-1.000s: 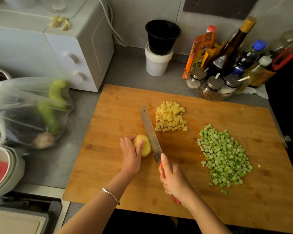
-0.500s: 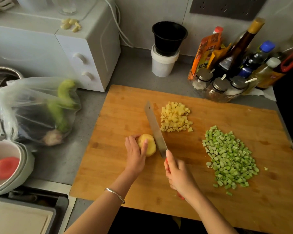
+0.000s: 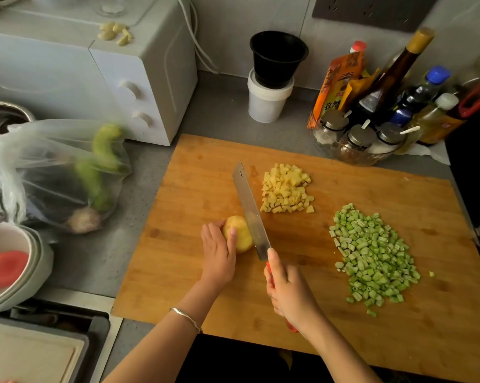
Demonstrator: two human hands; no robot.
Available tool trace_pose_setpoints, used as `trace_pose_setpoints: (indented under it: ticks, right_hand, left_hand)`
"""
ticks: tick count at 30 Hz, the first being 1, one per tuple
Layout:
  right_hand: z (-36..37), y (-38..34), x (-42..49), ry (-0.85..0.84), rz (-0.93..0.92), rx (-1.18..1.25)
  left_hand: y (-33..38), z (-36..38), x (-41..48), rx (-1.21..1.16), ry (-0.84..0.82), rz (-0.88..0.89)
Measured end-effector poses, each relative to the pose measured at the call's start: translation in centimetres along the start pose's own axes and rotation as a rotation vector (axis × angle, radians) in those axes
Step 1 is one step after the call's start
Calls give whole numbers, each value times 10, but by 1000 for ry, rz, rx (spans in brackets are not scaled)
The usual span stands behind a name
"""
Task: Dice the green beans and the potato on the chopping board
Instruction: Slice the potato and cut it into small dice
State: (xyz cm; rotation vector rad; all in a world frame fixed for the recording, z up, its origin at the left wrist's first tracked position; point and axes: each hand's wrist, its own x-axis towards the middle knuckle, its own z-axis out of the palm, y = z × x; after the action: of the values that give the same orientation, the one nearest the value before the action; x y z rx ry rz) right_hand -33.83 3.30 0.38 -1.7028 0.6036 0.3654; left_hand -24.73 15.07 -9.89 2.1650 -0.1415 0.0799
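Left hand (image 3: pixel 218 255) curls round potato (image 3: pixel 243 237); right hand (image 3: pixel 288 294) grips knife (image 3: pixel 249 208); orange packet (image 3: pixel 333 84) shows Chinese characters.

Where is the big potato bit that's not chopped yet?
In the head view, the potato piece sits left of centre on the chopping board, held by the left hand, with the knife at its right side.

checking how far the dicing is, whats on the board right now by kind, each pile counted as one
potato dice: 1 pile
bean dice: 1 pile
potato chunk, uncut: 1
knife: 1
total: 4
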Motion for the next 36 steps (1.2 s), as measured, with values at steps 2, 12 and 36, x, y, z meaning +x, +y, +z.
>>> trace_pose_setpoints:
  ticks: [2,12,36]
  right_hand:
    - [1,2,2,3,6,-39]
    - [18,6,41,79,77,-201]
    - [6,-7,-6,8,-25,11]
  left_hand:
    - [1,1,1,23,2,-6]
    - [3,-1,-1,17,-43,-19]
    - [-6,-11,-7,-48,-60,-8]
